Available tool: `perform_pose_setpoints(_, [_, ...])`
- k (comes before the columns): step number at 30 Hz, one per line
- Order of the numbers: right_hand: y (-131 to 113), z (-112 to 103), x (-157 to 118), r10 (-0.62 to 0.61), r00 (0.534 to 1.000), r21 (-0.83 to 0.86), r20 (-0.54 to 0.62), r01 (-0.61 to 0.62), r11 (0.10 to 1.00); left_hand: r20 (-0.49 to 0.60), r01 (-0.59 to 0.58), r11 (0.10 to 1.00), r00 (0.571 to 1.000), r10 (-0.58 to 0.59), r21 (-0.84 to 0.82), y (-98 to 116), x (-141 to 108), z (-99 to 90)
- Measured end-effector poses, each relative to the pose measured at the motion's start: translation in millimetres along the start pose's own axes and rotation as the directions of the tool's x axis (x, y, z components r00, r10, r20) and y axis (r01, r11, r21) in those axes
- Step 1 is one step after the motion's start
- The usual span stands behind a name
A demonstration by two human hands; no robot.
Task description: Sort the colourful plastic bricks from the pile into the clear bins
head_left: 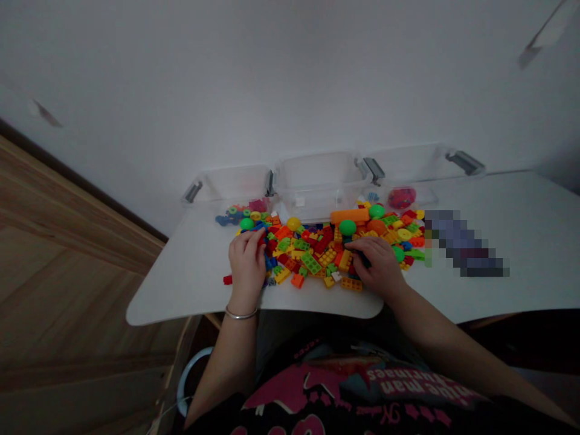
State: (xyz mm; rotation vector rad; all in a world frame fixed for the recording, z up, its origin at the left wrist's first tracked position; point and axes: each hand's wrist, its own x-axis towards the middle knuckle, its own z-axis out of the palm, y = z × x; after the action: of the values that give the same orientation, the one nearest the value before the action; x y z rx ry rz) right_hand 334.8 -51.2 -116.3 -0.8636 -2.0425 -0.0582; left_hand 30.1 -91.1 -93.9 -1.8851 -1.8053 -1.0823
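A heap of toy building blocks [312, 262] in red, yellow, orange, green and blue lies on the white table. My left hand [247, 260], with a silver bangle on its wrist, is at the heap's left edge. Its fingers are curled together beside blue and red pieces; what they hold, if anything, is hidden. At the right side of the heap my right hand [378, 263] reaches in with thumb and fingers bent toward each other around something dark, too dim to name. Green balls [347, 227], a yellow ball [293, 224] and an orange tube-like piece [350, 215] lie among the blocks.
Clear plastic bins [319, 196] with grey latches stand behind the heap against the wall. A pink patterned ball [402, 197] sits by the right bin. A blurred-out item [466, 244] lies to the right. The white table [176, 278] has a rounded front edge; wooden furniture [67, 260] is at left.
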Motion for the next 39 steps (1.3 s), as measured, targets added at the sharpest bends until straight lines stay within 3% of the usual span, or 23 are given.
perform_pose_setpoints(4, [-1,-1,1,0.011,1.0,-0.004,0.017,-0.011,1.0,0.026,-0.172,0.978,0.984,0.176,-0.115,20,6,-0.9])
perform_pose_setpoints(8, [-5,-3,3,-0.027,0.999,-0.016,0.017,0.027,1.0,0.011,-0.343,0.911,0.935,0.355,-0.23,41,6,7.7])
perform_pose_setpoints(12, [-16,-5,9,-0.025,0.998,-0.002,0.062,0.025,1.0,0.028,-0.417,0.862,0.896,0.443,-0.289,57,3,17.5])
perform_pose_setpoints(17, [-33,-3,24,0.101,0.975,0.197,0.2,-0.141,0.97,-0.006,-0.504,0.797,0.846,0.533,-0.332,72,4,23.0])
perform_pose_setpoints(20, [-36,1,30,0.137,0.954,0.373,0.266,-0.233,0.898,-0.056,-0.55,0.752,0.818,0.572,-0.362,80,5,23.0])
perform_pose_setpoints(24, [-35,9,32,0.218,0.923,0.502,0.315,-0.358,0.788,-0.009,-0.57,0.733,0.792,0.611,-0.37,85,4,22.6])
perform_pose_setpoints(29, [-35,19,31,0.35,0.864,0.682,0.363,-0.502,0.532,-0.068,-0.587,0.729,0.793,0.606,-0.353,84,3,24.9])
perform_pose_setpoints(31, [-33,20,32,0.393,0.83,0.714,0.395,-0.547,0.438,-0.073,-0.568,0.76,0.813,0.577,-0.316,82,4,23.3])
perform_pose_setpoints(36, [-23,14,34,0.455,0.751,0.738,0.479,-0.625,0.254,0.076,-0.34,0.909,0.927,0.367,-0.24,68,10,12.5])
perform_pose_setpoints(39, [-19,12,33,0.473,0.723,0.743,0.504,-0.642,0.19,0.174,-0.256,0.914,0.931,0.321,-0.314,60,12,7.0])
